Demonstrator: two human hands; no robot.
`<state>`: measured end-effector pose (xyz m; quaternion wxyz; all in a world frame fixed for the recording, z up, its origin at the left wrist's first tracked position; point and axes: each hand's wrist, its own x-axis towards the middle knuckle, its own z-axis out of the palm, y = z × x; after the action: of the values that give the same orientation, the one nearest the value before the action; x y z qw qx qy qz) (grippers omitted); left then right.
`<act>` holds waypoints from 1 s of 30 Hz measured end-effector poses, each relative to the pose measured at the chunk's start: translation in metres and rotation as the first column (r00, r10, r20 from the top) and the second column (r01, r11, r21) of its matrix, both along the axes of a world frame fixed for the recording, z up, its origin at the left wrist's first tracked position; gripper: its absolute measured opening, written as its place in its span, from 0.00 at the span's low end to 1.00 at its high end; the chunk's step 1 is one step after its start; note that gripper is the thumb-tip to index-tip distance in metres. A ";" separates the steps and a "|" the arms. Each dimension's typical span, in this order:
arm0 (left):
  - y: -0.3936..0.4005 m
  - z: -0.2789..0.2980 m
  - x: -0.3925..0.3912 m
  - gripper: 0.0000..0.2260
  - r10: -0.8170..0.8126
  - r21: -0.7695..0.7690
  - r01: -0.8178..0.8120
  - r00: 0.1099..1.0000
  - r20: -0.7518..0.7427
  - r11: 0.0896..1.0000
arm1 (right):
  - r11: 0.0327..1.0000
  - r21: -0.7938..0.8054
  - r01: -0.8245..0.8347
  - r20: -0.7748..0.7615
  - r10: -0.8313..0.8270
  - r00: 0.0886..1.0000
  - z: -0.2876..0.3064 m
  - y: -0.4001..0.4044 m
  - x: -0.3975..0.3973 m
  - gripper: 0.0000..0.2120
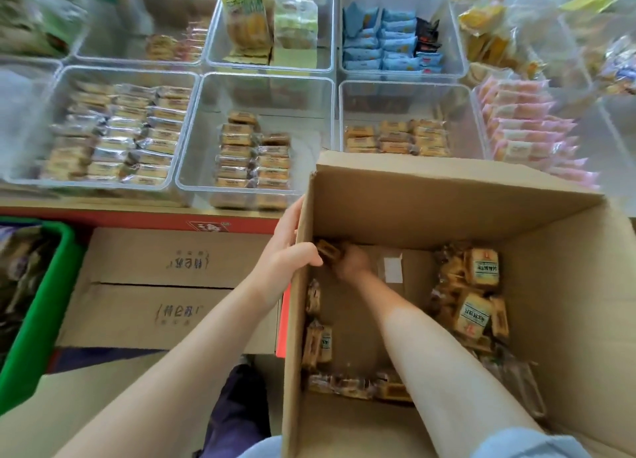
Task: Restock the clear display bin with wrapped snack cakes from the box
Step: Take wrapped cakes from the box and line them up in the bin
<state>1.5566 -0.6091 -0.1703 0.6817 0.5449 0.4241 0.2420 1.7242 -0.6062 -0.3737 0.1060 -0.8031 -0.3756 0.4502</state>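
Snack cakes in clear wrappers with pale labels are left scattered on the floor of the cardboard box at the lower right of the frame: a loose heap toward its right wall, a few along the left wall and a row at the near edge, with bare cardboard showing in the middle. The box is judged to be mostly emptied, so the restocking appears well along but not finished.

The clear display bin at the centre of the frame is partly filled. Two short rows of matching cakes are stacked toward its front, and the back half and right side are seen bare, so room is left for more.

The left wall of the box is gripped at its top edge by the left hand, fingers curled over the rim. The right hand is reached down into the far left corner of the box and is blurred; its fingers appear closed around a wrapped cake, though the hold cannot be made out exactly.

Neighbouring bins are seen around the target: one at centre left packed with silver-wrapped bars, one at centre right with a single row of similar cakes, one at the upper middle with blue packets, and one at the right with pink packets. Closed cartons and a green crate lie at the lower left.
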 end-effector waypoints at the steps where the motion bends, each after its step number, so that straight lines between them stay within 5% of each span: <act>1: 0.000 0.001 0.001 0.33 0.005 0.000 -0.005 1.000 0.014 1.000 | 1.000 0.002 -0.011 -0.033 0.011 0.999 0.013 0.001 0.005 0.14; 5: 0.001 0.001 0.000 0.36 -0.014 0.008 0.014 1.000 -0.011 1.000 | 0.990 -0.020 -0.137 -0.259 0.127 0.957 0.100 -0.001 0.034 0.15; 9: 0.008 0.006 -0.006 0.42 -0.118 0.030 0.126 0.975 -0.186 0.992 | 0.993 0.078 -0.086 -0.568 0.115 0.815 0.198 -0.018 0.058 0.16; 13: 0.022 0.035 -0.013 0.41 0.003 0.188 0.029 0.986 -0.167 0.982 | 0.960 0.277 -0.045 -0.642 0.220 0.734 0.264 -0.019 0.053 0.17; 19: 0.080 0.063 -0.041 0.13 0.006 0.165 -0.008 1.000 0.010 0.986 | 0.913 0.408 0.005 -0.420 0.183 0.889 0.299 0.021 0.000 0.16; 22: 0.114 0.050 -0.069 0.14 0.024 0.280 -0.016 0.999 -0.026 0.960 | 0.862 0.488 -0.138 -0.035 0.178 0.983 0.298 0.046 -0.035 0.14; 24: 0.133 0.037 -0.087 0.17 0.031 0.368 0.004 0.995 -0.090 0.930 | 0.806 0.517 -0.287 0.186 0.222 0.957 0.296 0.065 -0.061 0.15; 30: 0.181 0.004 -0.123 0.20 0.055 0.410 -0.024 0.997 -0.062 0.912 | 0.796 0.415 -0.441 0.338 0.315 0.887 0.274 0.133 -0.108 0.14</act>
<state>1.4332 -0.4278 -0.1660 0.5317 0.6752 0.3994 0.3192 1.6163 -0.4734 -0.1001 0.1608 -0.7094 -0.6395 0.2488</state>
